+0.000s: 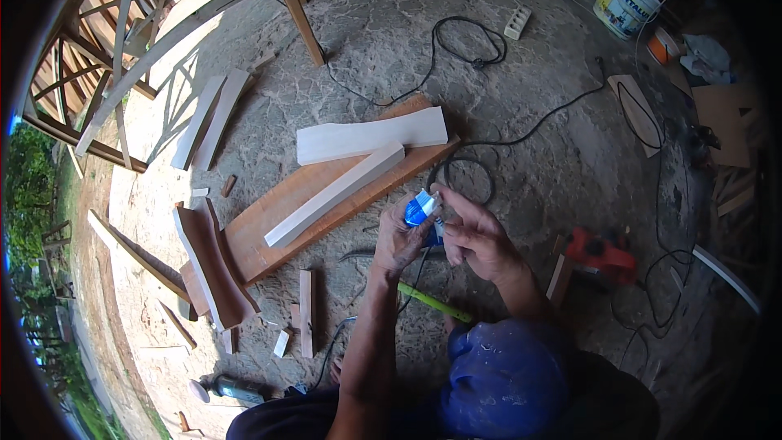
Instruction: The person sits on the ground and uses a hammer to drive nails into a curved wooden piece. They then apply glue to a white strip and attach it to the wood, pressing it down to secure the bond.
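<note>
The left hand (397, 238) grips a small blue-and-white item (419, 209) above the floor (546, 183), seemingly to steady it beside the right hand (479, 238), its fingers bent (whether pinching anything, one cannot tell).

A head-worn fisheye camera looks down on near fingers (461, 207) and floor (366, 53), taking in greenery (31, 175) at left.

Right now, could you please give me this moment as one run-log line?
Left hand: grips blue-and-white item | Right hand: close beside it, contact unclear | Nearby: brown board with pale wood pieces on top
</note>
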### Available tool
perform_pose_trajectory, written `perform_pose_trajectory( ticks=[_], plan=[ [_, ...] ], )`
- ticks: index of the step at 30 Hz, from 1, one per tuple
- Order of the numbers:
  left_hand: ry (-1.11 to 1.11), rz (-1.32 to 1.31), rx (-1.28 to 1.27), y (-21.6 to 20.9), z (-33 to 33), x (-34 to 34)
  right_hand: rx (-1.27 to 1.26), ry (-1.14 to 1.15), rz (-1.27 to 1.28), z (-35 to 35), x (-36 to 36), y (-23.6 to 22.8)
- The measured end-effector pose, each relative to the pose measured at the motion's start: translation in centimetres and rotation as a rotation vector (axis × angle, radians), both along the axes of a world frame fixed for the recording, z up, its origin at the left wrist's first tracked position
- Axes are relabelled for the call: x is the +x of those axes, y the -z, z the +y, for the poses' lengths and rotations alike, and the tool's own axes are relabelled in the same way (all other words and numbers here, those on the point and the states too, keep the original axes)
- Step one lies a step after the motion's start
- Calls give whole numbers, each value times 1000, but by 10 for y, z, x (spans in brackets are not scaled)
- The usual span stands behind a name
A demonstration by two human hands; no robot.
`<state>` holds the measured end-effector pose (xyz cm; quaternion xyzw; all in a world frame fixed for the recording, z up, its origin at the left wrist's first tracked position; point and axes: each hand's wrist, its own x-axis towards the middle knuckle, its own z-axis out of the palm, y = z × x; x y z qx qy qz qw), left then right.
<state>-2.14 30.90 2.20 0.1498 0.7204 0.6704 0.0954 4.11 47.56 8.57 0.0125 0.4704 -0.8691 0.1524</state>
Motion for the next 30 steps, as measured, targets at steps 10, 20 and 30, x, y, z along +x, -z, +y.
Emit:
perform_pose_trajectory(
  ticks=[10, 20, 30],
  plan=[
    [41, -77, -144, -10, 2, -2, -126, 36, -67, 6, 0, 9],
    [15, -16, -465, 5, 31, -10, -479, 94, -187, 33, 5, 39],
    [66, 27, -75, 68, 108, 53, -646, 35, -82, 26, -10, 23]
  ],
)
